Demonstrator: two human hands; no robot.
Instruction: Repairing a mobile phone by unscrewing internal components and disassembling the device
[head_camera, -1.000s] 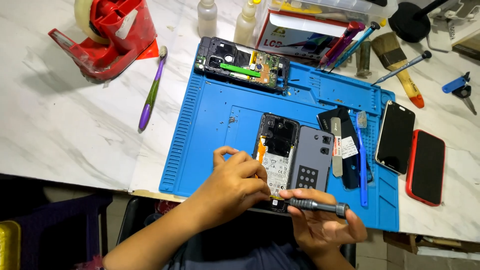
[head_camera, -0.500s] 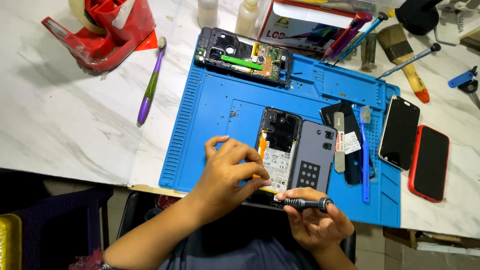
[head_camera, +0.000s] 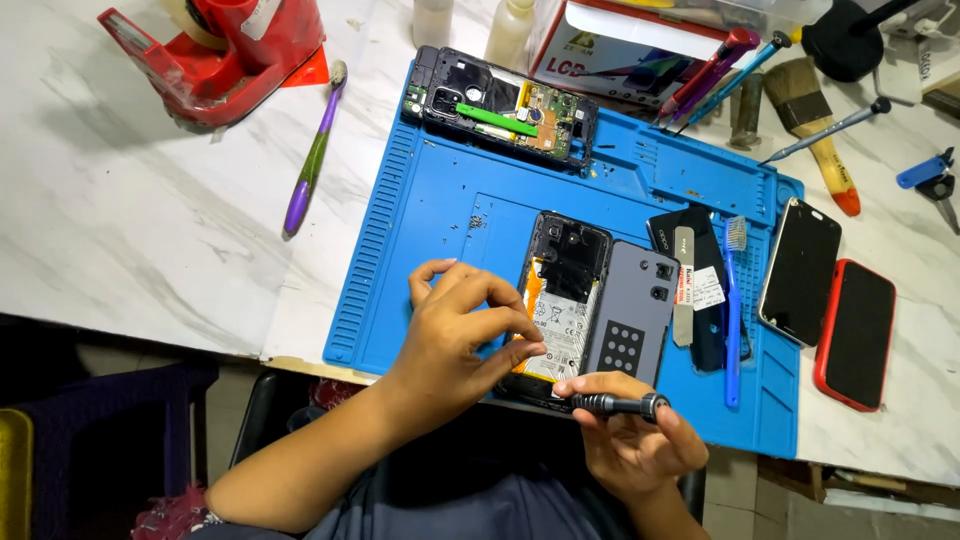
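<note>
1. Left hand (head_camera: 462, 335) resting on the blue mat (head_camera: 420, 230), fingers bent and pinched together against the lower left edge of the opened phone (head_camera: 560, 290), steadying it; nothing else gripped.
2. Right hand (head_camera: 635, 440) lying palm up just below the phone, fingers curled around a dark screwdriver (head_camera: 618, 404), holding it crosswise with the tip pointing toward the left hand.
3. Opened phone lying flat between and just above both hands, battery and orange strip showing, its bottom end touching the left fingertips.
4. Grey back cover (head_camera: 632, 312) lying right beside the phone, directly above the right hand.
5. Black part with a white label (head_camera: 700, 290) and a blue toothbrush (head_camera: 734, 300) sitting further right of the right hand.
6. Two phones face down well right of the right hand, one black (head_camera: 798, 272), one in a red case (head_camera: 856, 335).
7. Second opened phone (head_camera: 505, 105) lying at the mat's far edge, well above the left hand.
8. Purple-and-green toothbrush (head_camera: 312, 150) and red tape dispenser (head_camera: 225, 45) sitting on the marble table (head_camera: 120, 220), far above and left of the left hand.
9. Paintbrush (head_camera: 815, 125) and box (head_camera: 625, 50) resting far above the right hand.
</note>
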